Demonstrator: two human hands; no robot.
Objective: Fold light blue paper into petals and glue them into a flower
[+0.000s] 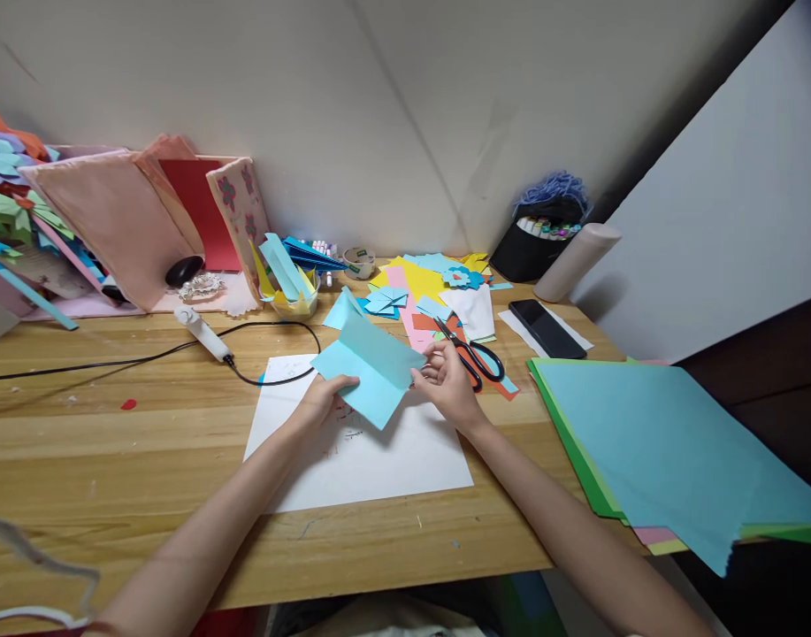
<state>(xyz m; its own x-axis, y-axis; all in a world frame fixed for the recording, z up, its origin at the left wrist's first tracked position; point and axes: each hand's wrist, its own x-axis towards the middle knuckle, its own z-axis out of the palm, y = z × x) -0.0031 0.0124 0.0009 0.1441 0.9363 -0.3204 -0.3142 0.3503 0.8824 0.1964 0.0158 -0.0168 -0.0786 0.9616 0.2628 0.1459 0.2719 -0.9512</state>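
Note:
A light blue sheet of paper, creased down its middle, is held just above a white sheet on the wooden desk. My left hand pinches the blue paper's near left edge. My right hand pinches its right corner. Both hands have their fingers closed on the paper.
Black-handled scissors lie just beyond my right hand. A black phone and a stack of coloured paper are at the right. A glue gun with black cable, a bowl of paper pieces, tape and paper crafts line the back.

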